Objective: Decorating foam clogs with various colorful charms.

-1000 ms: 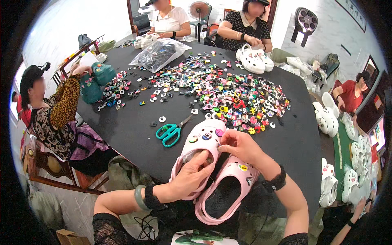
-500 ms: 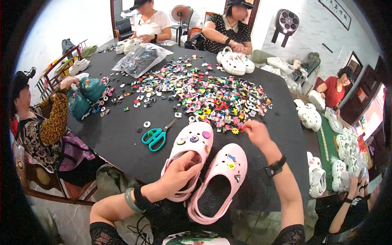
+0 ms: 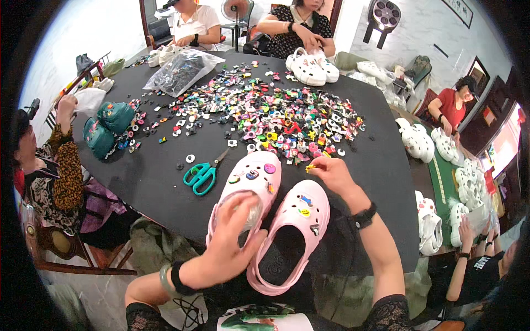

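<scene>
Two pink clogs stand side by side at the near edge of the black table, toes pointing away. Over the opening of the left clog [image 3: 256, 174] is my left hand [image 3: 229, 237], blurred, with its thumb spread toward the right clog [image 3: 298, 207] and nothing visible held. Both clogs carry several colourful charms on their toes. My right hand [image 3: 335, 177], just beyond the right clog's toe, pinches a small yellow shoe charm [image 3: 310, 167]. Teal-handled scissors [image 3: 201, 177] lie left of the clogs.
A wide pile of loose charms [image 3: 287, 118] covers the table's middle. Behind it are a clear plastic bag [image 3: 182, 74] and white clogs [image 3: 309, 69]. Teal clogs [image 3: 116, 117] stand at the left by a co-worker. Other people work around, with more white clogs [image 3: 417, 143] at the right.
My right hand has drawn back from the pile's edge with a yellow charm between its fingers. My left hand has shifted and its thumb has spread out from the left clog's opening.
</scene>
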Available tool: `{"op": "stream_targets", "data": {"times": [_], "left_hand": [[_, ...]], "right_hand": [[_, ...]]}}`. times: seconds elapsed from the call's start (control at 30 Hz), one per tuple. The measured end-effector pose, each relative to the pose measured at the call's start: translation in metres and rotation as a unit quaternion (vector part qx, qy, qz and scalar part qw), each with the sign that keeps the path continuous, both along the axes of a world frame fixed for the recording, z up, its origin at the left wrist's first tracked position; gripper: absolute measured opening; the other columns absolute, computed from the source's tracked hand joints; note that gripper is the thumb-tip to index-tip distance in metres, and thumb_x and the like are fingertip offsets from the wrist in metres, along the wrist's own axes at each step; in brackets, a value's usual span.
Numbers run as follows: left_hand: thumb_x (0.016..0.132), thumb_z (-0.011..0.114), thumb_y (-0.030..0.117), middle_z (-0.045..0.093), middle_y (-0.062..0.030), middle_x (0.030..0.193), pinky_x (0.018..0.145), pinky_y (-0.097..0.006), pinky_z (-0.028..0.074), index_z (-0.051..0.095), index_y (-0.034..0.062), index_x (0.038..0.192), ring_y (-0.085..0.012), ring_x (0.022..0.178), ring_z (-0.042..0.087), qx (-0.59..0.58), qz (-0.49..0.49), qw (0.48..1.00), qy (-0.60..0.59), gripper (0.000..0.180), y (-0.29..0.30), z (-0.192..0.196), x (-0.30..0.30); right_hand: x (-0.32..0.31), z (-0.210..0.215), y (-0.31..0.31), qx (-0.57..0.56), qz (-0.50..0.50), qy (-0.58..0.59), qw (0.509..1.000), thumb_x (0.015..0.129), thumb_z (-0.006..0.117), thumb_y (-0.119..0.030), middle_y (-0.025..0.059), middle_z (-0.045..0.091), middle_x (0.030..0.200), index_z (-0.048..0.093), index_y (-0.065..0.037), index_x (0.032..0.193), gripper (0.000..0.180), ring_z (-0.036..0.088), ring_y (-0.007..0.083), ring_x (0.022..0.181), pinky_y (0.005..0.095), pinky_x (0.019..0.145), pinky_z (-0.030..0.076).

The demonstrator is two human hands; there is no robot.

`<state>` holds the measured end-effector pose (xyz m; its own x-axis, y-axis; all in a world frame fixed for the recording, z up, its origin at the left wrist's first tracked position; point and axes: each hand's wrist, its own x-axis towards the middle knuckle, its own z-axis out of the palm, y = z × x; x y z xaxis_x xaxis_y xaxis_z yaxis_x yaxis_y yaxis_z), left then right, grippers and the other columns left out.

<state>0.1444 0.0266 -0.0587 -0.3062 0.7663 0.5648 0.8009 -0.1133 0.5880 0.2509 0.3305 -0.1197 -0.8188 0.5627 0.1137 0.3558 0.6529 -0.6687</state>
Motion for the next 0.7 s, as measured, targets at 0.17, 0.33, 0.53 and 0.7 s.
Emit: {"op": "stream_targets", "data": {"times": [0.17,0.33,0.53,0.7], "left_hand": [[0.096,0.049,0.016,0.049,-0.0104,0.119,0.094,-0.031,0.039,0.045,-0.0033,0.126,-0.0179,0.11,0.048,-0.2,-0.261,0.837,-0.437,0.036,-0.033,0.004,0.029],[0.098,0.043,0.016,0.047,-0.0132,0.124,0.102,-0.03,0.035,0.041,-0.0069,0.125,-0.0194,0.116,0.046,-0.22,-0.185,0.697,-0.657,0.036,0.009,-0.013,0.043],[0.095,0.046,0.015,0.057,-0.0088,0.113,0.085,-0.029,0.045,0.051,-0.0021,0.117,-0.015,0.101,0.056,-0.09,-0.195,0.595,-0.774,0.028,0.061,-0.02,0.06],[0.094,0.048,0.016,0.061,-0.0062,0.103,0.08,-0.027,0.046,0.054,-0.0011,0.114,-0.0137,0.093,0.058,-0.107,-0.196,0.603,-0.766,0.028,0.066,-0.033,0.059]], "right_hand": [[0.041,0.05,-0.038,-0.316,0.093,0.1,0.939,0.085,0.066,-0.01,-0.0007,0.065,0.087,0.067,0.001,0.094,0.015,0.059,0.0073,0.08,0.0225,0.071,0.047],[0.064,0.045,-0.036,-0.35,0.209,0.037,0.912,0.084,0.068,-0.009,0.0023,0.066,0.091,0.068,0.0,0.099,0.017,0.06,0.009,0.084,0.0244,0.076,0.048],[0.054,0.048,-0.048,-0.267,0.174,-0.011,0.948,0.079,0.071,-0.009,0.0013,0.063,0.075,0.069,-0.002,0.083,0.008,0.059,0.0096,0.069,0.0267,0.064,0.049],[0.033,0.073,-0.057,-0.072,0.198,-0.147,0.966,0.075,0.071,-0.013,0.0074,0.061,0.072,0.066,-0.003,0.081,0.013,0.06,0.0155,0.067,0.0292,0.063,0.047]]}}
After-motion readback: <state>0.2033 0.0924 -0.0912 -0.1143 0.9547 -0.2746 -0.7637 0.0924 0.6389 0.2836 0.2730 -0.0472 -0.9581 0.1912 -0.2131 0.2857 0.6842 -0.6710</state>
